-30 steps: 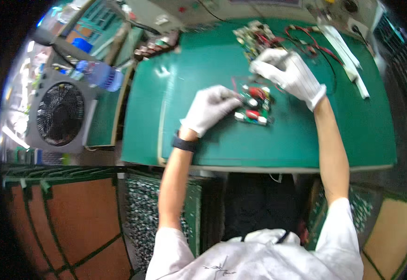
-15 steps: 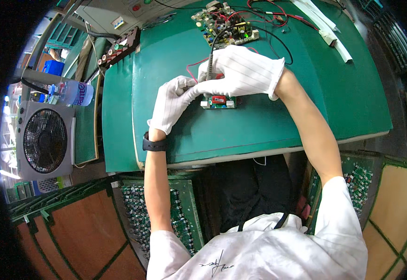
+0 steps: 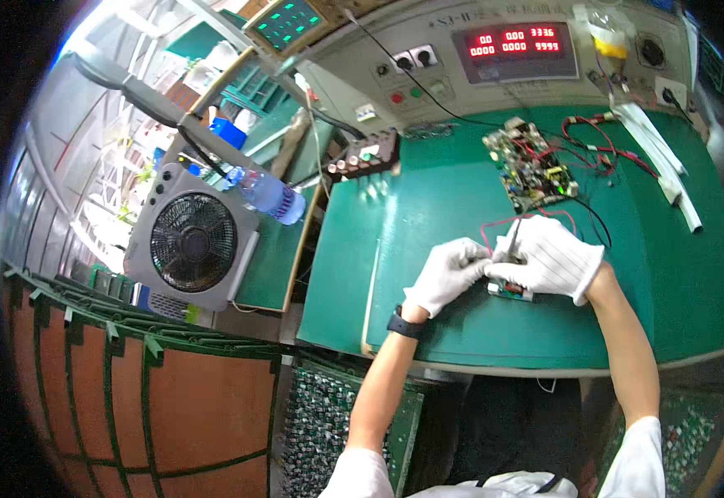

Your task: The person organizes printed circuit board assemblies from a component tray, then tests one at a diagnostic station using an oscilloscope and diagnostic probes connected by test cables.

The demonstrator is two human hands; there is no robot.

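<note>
Both my hands wear white striped gloves and meet over a small green circuit board [image 3: 511,290] with a red part on it. Between the fingers of my right hand [image 3: 551,257] stands a slim dark test probe [image 3: 513,236], its tip hidden by the glove. My left hand [image 3: 447,275] is closed in a pinch beside it, fingertips near the right hand's. What the pinch holds is hidden. A thin red wire [image 3: 485,228] runs down to the fingertips. Beyond them lies a larger, crowded circuit board [image 3: 528,166] with wires attached.
Behind the green-topped bench [image 3: 428,207] rises a panel with a lit red display [image 3: 516,50]. A dark terminal block [image 3: 366,156] sits at the back left, white strips [image 3: 657,158] at the right. Further left are a water bottle [image 3: 272,197] and a grey fan [image 3: 192,241].
The view has swung left and up, bringing the display panel in and moving the bench rightward in the picture. My hands stay together over the small board.
</note>
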